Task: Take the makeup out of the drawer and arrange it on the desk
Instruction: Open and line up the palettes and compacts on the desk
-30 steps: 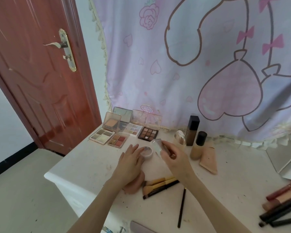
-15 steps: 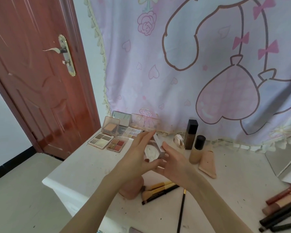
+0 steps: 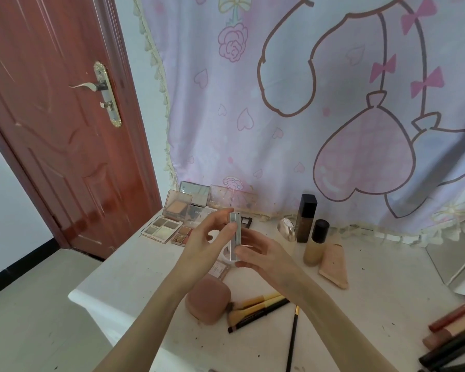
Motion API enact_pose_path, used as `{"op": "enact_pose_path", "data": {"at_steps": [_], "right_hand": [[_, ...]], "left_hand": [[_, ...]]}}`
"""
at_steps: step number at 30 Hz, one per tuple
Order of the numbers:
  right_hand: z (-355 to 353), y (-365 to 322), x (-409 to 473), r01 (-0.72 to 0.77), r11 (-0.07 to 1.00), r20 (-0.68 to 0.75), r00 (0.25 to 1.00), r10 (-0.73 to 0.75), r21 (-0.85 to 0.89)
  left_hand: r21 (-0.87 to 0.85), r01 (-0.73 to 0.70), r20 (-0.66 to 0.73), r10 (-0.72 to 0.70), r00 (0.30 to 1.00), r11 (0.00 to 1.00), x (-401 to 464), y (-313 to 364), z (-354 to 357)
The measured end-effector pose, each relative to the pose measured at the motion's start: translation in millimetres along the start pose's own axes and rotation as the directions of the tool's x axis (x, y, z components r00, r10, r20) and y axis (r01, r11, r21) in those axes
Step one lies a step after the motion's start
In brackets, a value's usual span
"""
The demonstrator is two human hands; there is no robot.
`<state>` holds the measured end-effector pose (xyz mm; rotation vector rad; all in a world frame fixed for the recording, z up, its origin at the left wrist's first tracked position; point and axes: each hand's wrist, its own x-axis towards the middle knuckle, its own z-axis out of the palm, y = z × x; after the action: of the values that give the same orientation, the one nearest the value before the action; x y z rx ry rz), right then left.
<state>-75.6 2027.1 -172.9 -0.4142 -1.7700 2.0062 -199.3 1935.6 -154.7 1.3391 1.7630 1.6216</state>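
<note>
Both hands hold a small silver rectangular case [image 3: 235, 237] upright above the white desk [image 3: 134, 272]. My left hand [image 3: 207, 237] pinches its upper part between thumb and fingers. My right hand [image 3: 263, 255] grips its lower end from the right. Under the hands sit a small white jar [image 3: 227, 255] and a flat compact [image 3: 219, 268]. Open eyeshadow palettes [image 3: 163, 228] line the desk's back left. The drawer is out of view.
A black-capped dark bottle [image 3: 305, 218], a beige bottle [image 3: 316, 244], a clear rounded bottle [image 3: 286, 229] and a peach tube [image 3: 333, 265] stand right of the hands. A pink sponge [image 3: 208, 302], brushes [image 3: 255, 308] and pencils [image 3: 454, 342] lie nearer. Red door [image 3: 51, 116] at left.
My left hand rose from the jar on the desk and joined the right hand on the silver case. The case has been lifted and turned upright.
</note>
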Motion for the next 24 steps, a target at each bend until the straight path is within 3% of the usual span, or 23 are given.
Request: {"op": "enact_pose_path", "data": {"at_steps": [2,7,10,15,24], "right_hand": [[1,-1,2,-0.026,1.0,-0.013,1.0,0.026,-0.006],[-1,1,2,-0.125,0.973,0.083,0.99,0.11,0.194],[5,2,0,-0.155,0.963,0.124,0.984,0.13,0.221],[17,10,8,-0.178,0.927,-0.03,0.98,0.199,0.329],[26,12,16,-0.175,0.889,-0.066,0.973,0.223,0.422]], "left_hand": [[0.013,-0.008,0.075,0.007,0.997,1.0,-1,-1,-4],[0.17,-0.017,0.294,-0.034,0.955,0.985,-4,-9,-15],[0.237,-0.06,0.277,-0.009,0.961,0.97,-3,-13,-17],[0.28,-0.098,0.231,0.032,0.972,0.955,-2,-16,-23],[0.246,-0.005,0.349,-0.084,0.933,0.969,13,-8,-42]]}}
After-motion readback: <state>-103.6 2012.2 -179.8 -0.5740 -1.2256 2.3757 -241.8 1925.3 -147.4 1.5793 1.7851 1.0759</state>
